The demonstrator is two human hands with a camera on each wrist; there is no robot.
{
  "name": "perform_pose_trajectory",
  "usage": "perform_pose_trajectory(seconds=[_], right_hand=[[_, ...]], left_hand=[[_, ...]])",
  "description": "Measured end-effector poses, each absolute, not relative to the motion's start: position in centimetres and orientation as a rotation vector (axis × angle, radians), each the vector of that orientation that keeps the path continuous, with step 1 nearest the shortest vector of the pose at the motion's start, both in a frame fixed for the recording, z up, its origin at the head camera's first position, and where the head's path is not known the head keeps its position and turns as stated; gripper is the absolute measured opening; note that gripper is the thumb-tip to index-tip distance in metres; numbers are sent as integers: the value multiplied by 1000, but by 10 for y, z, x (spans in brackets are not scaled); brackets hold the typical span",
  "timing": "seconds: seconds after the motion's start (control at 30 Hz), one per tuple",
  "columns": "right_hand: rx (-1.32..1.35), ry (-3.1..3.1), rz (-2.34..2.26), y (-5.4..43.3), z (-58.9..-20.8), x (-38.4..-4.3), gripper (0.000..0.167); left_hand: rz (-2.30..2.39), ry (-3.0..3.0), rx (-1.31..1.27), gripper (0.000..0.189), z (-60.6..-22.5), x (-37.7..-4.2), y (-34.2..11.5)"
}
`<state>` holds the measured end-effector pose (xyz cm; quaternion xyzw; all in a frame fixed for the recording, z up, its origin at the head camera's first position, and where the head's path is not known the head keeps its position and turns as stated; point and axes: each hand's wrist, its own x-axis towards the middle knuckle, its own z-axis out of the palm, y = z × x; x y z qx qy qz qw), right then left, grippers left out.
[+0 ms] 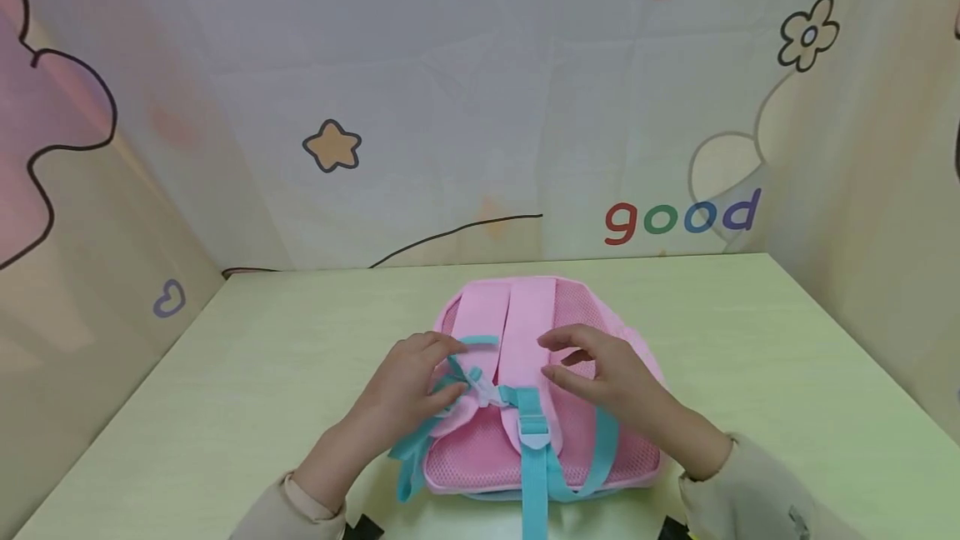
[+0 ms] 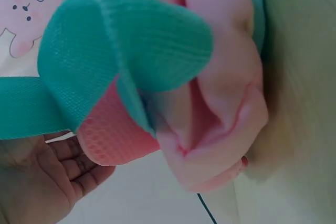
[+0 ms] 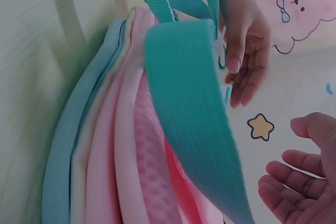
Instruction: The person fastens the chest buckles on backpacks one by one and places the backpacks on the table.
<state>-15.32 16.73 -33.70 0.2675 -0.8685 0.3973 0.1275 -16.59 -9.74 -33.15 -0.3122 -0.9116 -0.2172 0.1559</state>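
A pink backpack lies on the table with its mesh back and two pink shoulder straps facing up. Teal webbing trails off its lower end, and a whitish buckle joins teal pieces across the straps. My left hand hovers at the backpack's left side by the buckle, thumb and fingers apart. Over the right side is my right hand, fingers loosely bent around nothing. A teal strap loops up large in the left wrist view; whether the left hand touches webbing I cannot tell.
The pale green table spreads around the backpack. A printed cloth backdrop with a star and the word "good" stands behind it and along both sides. Small black objects show at the front edge.
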Motion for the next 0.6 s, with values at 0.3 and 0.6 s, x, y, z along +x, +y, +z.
perform_pose_trajectory(seconds=[0.3, 0.6], right_hand=[[979, -2538, 1091, 143, -346, -157, 28], [952, -2696, 1014, 130, -352, -157, 31]], left_hand=[[-600, -2676, -1049, 32, -335, -166, -96], [-664, -2803, -981, 33, -340, -169, -95]])
